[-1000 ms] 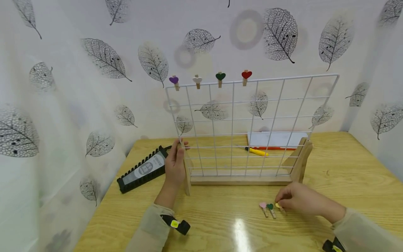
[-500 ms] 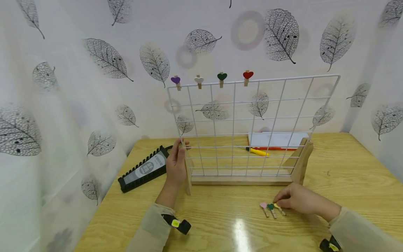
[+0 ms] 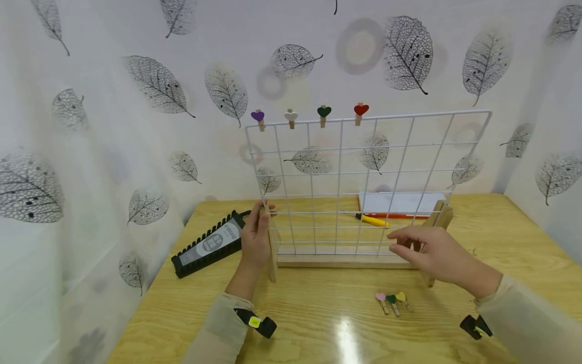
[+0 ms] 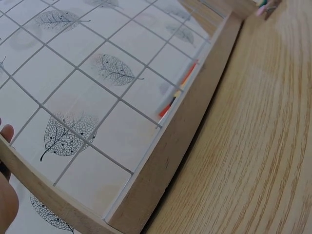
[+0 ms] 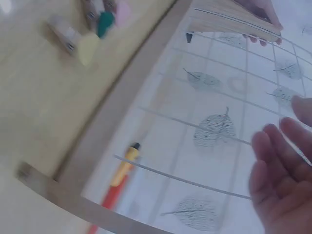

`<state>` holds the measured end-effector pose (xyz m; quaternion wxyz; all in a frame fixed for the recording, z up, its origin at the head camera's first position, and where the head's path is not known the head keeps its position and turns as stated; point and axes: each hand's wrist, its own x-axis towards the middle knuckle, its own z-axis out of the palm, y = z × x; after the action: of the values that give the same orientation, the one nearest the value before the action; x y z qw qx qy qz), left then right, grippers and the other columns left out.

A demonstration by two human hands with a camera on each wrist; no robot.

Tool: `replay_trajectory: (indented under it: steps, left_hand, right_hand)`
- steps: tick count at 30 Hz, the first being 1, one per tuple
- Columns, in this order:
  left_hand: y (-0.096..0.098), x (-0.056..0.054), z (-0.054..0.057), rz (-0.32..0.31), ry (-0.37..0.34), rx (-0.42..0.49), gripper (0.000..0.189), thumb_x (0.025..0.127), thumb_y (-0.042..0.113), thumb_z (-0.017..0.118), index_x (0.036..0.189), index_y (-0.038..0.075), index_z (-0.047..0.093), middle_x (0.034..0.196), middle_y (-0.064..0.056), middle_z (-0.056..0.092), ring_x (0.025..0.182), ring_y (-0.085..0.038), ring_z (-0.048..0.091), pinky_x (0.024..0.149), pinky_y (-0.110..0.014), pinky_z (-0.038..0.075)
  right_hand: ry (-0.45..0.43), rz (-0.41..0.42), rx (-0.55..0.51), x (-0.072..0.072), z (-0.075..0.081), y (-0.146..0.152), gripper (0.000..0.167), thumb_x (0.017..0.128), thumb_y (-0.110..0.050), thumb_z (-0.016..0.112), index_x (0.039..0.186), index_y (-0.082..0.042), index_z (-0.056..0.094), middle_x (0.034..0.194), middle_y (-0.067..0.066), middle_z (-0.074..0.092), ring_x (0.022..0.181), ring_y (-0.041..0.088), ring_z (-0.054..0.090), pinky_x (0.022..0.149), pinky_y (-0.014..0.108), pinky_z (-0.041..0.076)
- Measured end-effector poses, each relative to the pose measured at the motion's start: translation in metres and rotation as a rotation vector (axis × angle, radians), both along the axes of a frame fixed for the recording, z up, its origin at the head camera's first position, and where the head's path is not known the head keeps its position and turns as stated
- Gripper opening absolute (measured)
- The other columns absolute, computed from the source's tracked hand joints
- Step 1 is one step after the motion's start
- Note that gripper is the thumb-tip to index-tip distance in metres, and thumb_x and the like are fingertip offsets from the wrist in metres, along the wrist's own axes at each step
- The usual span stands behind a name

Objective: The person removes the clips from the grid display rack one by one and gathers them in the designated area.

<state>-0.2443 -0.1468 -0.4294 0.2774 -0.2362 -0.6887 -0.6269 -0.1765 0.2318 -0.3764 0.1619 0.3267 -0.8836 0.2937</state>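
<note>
My left hand [image 3: 255, 236] grips the left wooden upright of a white wire grid rack [image 3: 318, 213]. In the left wrist view only part of that hand [image 4: 7, 202] shows beside the rack's wooden side [image 4: 53, 197]. Raised before the rack's lower right corner, my right hand [image 3: 436, 253] has thumb and forefinger apart with nothing between them. Small heart clothespins, pink [image 3: 380, 297], green [image 3: 391, 299] and yellow [image 3: 400, 297], lie side by side on the table below it. Along the rack's top wire are clipped purple [image 3: 257, 116], white [image 3: 291, 117], green [image 3: 324, 111] and red [image 3: 361, 109] heart clothespins.
A black and grey ridged holder [image 3: 209, 245] lies left of the rack. Behind the grid are a yellow-handled screwdriver [image 3: 375, 221] and a white board or box with a red edge [image 3: 400, 203]. Leaf-patterned cloth [image 3: 182, 126] hangs behind the wooden table [image 3: 309, 313].
My right hand has let go of the yellow clothespin and risen to the front of the grid; that clothespin lies straighter beside the green one. The left hand stays on the upright.
</note>
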Motion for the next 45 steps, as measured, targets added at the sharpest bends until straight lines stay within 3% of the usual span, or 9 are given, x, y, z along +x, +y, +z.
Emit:
replay_trajectory:
  steps: [3, 5, 9, 17, 23, 28, 35, 40, 45]
  left_hand:
    - [0.0, 0.0, 0.001, 0.009, -0.015, -0.005, 0.039, 0.11, 0.007, 0.039, 0.147, 0.0, 0.047, 0.125, 0.013, 0.061, 0.114, -0.023, 0.063, 0.103, -0.037, 0.049]
    - [0.0, 0.0, 0.001, 0.014, -0.019, -0.006, 0.039, 0.11, 0.007, 0.039, 0.147, 0.001, 0.047, 0.125, 0.012, 0.062, 0.114, -0.025, 0.063, 0.103, -0.036, 0.05]
    - [0.001, -0.001, 0.002, 0.002, -0.03, -0.006, 0.038, 0.11, 0.007, 0.038, 0.146, 0.0, 0.047, 0.125, 0.008, 0.062, 0.114, -0.033, 0.062, 0.103, -0.032, 0.05]
    - [0.0, 0.0, 0.004, 0.023, -0.051, -0.004, 0.039, 0.109, 0.005, 0.039, 0.147, 0.002, 0.048, 0.126, 0.0, 0.064, 0.113, -0.025, 0.064, 0.104, -0.032, 0.049]
    - [-0.001, -0.002, 0.003, 0.012, -0.058, 0.004, 0.038, 0.11, 0.005, 0.039, 0.146, 0.001, 0.048, 0.124, 0.008, 0.063, 0.113, -0.023, 0.064, 0.104, -0.031, 0.049]
    - [-0.001, -0.002, 0.003, 0.003, -0.056, 0.015, 0.039, 0.11, 0.011, 0.04, 0.147, -0.002, 0.046, 0.126, -0.001, 0.064, 0.112, -0.015, 0.064, 0.104, -0.026, 0.048]
    - [-0.001, 0.001, 0.002, -0.004, -0.095, 0.021, 0.039, 0.111, 0.014, 0.04, 0.146, -0.001, 0.048, 0.123, 0.006, 0.063, 0.113, -0.02, 0.063, 0.106, -0.038, 0.048]
    - [-0.001, 0.002, 0.001, -0.01, -0.114, 0.017, 0.038, 0.11, 0.008, 0.038, 0.147, 0.002, 0.047, 0.124, 0.007, 0.062, 0.116, -0.025, 0.062, 0.107, -0.046, 0.045]
    - [-0.001, 0.002, 0.002, -0.015, -0.129, 0.018, 0.038, 0.111, 0.008, 0.038, 0.148, 0.004, 0.047, 0.125, 0.005, 0.061, 0.118, -0.032, 0.06, 0.108, -0.041, 0.045]
  right_hand:
    - [0.29, 0.027, -0.02, -0.009, 0.016, -0.002, 0.017, 0.097, -0.026, 0.071, 0.106, -0.012, 0.076, 0.089, -0.009, 0.069, 0.074, 0.005, 0.061, 0.061, 0.016, 0.05]
    - [0.46, 0.034, -0.035, -0.015, 0.03, -0.005, 0.034, 0.101, -0.039, 0.064, 0.103, -0.007, 0.076, 0.093, 0.0, 0.071, 0.08, 0.013, 0.065, 0.064, 0.017, 0.052]
    - [0.701, 0.026, -0.158, -0.024, 0.06, -0.017, 0.054, 0.102, -0.048, 0.057, 0.095, 0.003, 0.075, 0.093, 0.015, 0.071, 0.082, 0.028, 0.066, 0.081, 0.011, 0.051]
    - [0.883, 0.065, -0.4, -0.033, 0.119, -0.051, 0.045, 0.098, -0.036, 0.067, 0.098, 0.009, 0.071, 0.093, 0.025, 0.067, 0.084, 0.042, 0.061, 0.099, 0.018, 0.047]
    - [0.834, 0.039, -0.346, -0.045, 0.148, -0.062, 0.053, 0.1, -0.042, 0.062, 0.117, 0.009, 0.065, 0.116, 0.026, 0.064, 0.109, 0.041, 0.06, 0.108, 0.032, 0.045]
    - [0.716, 0.004, -0.198, -0.055, 0.164, -0.067, 0.052, 0.1, -0.034, 0.058, 0.132, 0.007, 0.059, 0.131, 0.024, 0.061, 0.124, 0.038, 0.056, 0.113, 0.039, 0.041]
    - [0.616, -0.02, -0.096, -0.061, 0.175, -0.078, 0.043, 0.099, -0.014, 0.06, 0.135, 0.007, 0.057, 0.123, 0.021, 0.065, 0.113, 0.034, 0.062, 0.102, 0.042, 0.049]
    - [0.516, -0.089, -0.129, -0.056, 0.179, -0.083, 0.035, 0.099, -0.01, 0.062, 0.131, 0.002, 0.065, 0.112, 0.015, 0.072, 0.102, 0.026, 0.068, 0.086, 0.024, 0.05]
    - [0.386, -0.143, -0.198, -0.049, 0.187, -0.086, 0.027, 0.1, -0.013, 0.063, 0.123, -0.005, 0.072, 0.107, 0.006, 0.075, 0.095, 0.015, 0.071, 0.072, 0.007, 0.045]
